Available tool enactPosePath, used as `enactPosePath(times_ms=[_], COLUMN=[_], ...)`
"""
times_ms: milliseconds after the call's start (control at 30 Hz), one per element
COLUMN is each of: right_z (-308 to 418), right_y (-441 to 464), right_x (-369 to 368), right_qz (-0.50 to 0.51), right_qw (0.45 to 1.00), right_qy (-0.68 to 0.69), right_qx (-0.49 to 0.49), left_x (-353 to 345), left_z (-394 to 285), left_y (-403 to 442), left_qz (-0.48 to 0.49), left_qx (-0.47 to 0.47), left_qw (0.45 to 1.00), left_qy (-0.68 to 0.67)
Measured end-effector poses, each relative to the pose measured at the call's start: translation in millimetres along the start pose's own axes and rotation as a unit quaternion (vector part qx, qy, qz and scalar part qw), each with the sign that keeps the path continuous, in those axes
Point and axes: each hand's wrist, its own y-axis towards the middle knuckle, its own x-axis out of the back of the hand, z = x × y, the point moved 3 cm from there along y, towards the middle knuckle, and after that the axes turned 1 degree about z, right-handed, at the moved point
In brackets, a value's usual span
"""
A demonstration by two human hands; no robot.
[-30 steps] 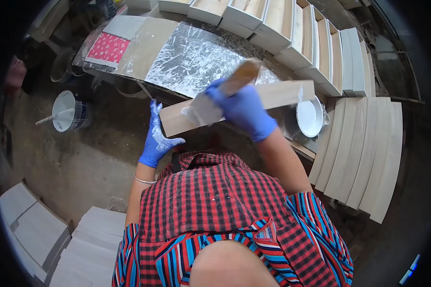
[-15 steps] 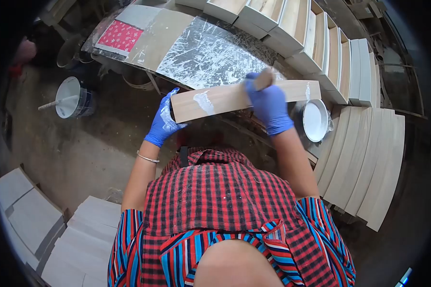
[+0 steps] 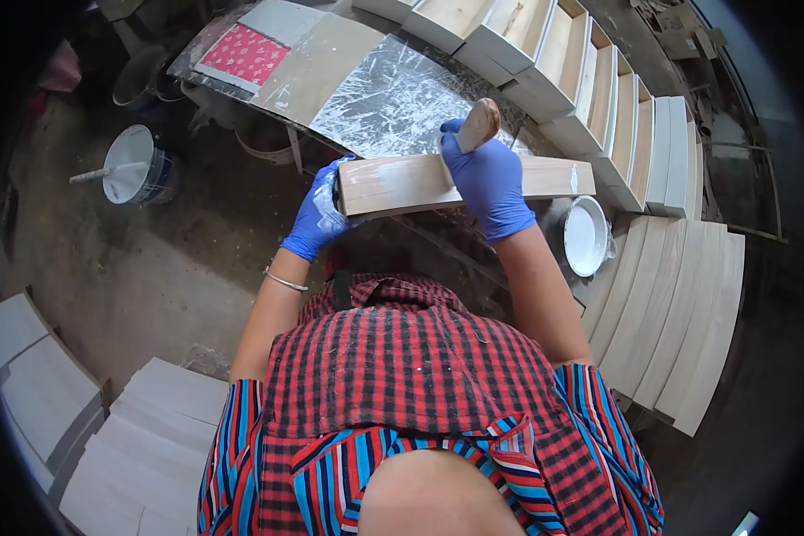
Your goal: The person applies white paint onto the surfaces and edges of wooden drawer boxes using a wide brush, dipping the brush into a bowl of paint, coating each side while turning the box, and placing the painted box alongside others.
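My left hand (image 3: 320, 213), in a blue glove smeared with white, is closed round the left end of a long pale wooden board (image 3: 393, 192). My right hand (image 3: 491, 183), also gloved in blue, grips a paintbrush by its wooden handle (image 3: 480, 123). The brush's working end is mostly hidden behind the fingers, at the board's middle. A thin white smear covers the board's upper left face, and a small white dab shows near its right end. The board is held above the near edge of a paint-streaked table (image 3: 393, 98).
A white tub (image 3: 585, 237) stands just right of the board. Stacked drawer-like boxes (image 3: 545, 54) line the back right, with pale boards (image 3: 665, 304) below them. A bucket with a stick (image 3: 132, 165) is on the floor at left; more boards (image 3: 152, 447) lie at lower left.
The thick white patch on the board's left part has been spread into a thin smear. My right hand has shifted slightly left with the brush, and the handle now stands more upright.
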Motion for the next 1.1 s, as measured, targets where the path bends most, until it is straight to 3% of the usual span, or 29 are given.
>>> enactPosePath(times_ms=[67, 167, 200, 233, 300, 433, 467, 600, 667, 800, 900, 967, 1100], right_z=[16.2, 66.0, 75.4, 81.4, 87.4, 44.1, 33.1, -9.4, 4.6, 53.1, 23.3, 8.6, 31.6], right_y=[5.0, 0.8, 0.2, -1.3, 2.2, 7.8, 4.6, 0.4, 1.6, 12.2, 21.4, 25.6, 22.1], right_x=[-12.3, -37.4, -46.6, -52.2, -48.1, -42.7, -34.6, 1.5, 6.1, -29.8, -48.1, -31.5, -19.4], right_qz=[0.016, -0.023, -0.011, 0.000, 0.059, 0.088, 0.095, 0.031, 0.028, 0.082, 0.068, 0.049, 0.047], right_qw=[0.991, 0.983, 0.986, 0.984, 0.982, 0.941, 0.927, 0.938, 0.943, 0.903, 0.925, 0.955, 0.931], right_qy=[-0.124, -0.037, 0.032, 0.099, 0.140, 0.313, 0.321, 0.274, 0.290, 0.394, 0.347, 0.258, 0.336], right_qx=[0.050, 0.180, 0.165, 0.150, 0.114, -0.094, -0.170, -0.210, -0.160, -0.149, -0.139, -0.141, -0.135], left_x=[1.6, -0.2, -1.3, -13.0, -16.0, 2.2, 0.2, -1.4, -1.5, 3.1, 5.0, 3.0, 0.1], left_z=[-0.4, -3.9, -4.2, 27.9, 32.7, -0.8, 1.9, 5.2, 2.0, -1.9, -5.2, -3.6, -1.3], left_y=[2.9, 6.8, 7.8, 1.7, -3.4, -1.2, 0.0, 1.0, 3.1, 0.9, -0.1, 3.3, 1.2], left_qz=[0.016, 0.059, 0.086, 0.044, 0.050, 0.013, -0.006, -0.015, 0.005, 0.013, 0.025, 0.028, 0.027], left_qx=[-0.002, -0.005, -0.004, -0.035, -0.019, 0.034, -0.003, -0.015, -0.011, 0.017, 0.072, 0.014, 0.013], left_qw=[1.000, 0.996, 0.992, 0.996, 0.998, 0.999, 1.000, 1.000, 1.000, 1.000, 0.996, 0.999, 0.999], left_qy=[0.016, 0.065, 0.098, 0.063, 0.039, -0.013, 0.030, 0.006, 0.008, -0.014, -0.046, -0.020, 0.019])
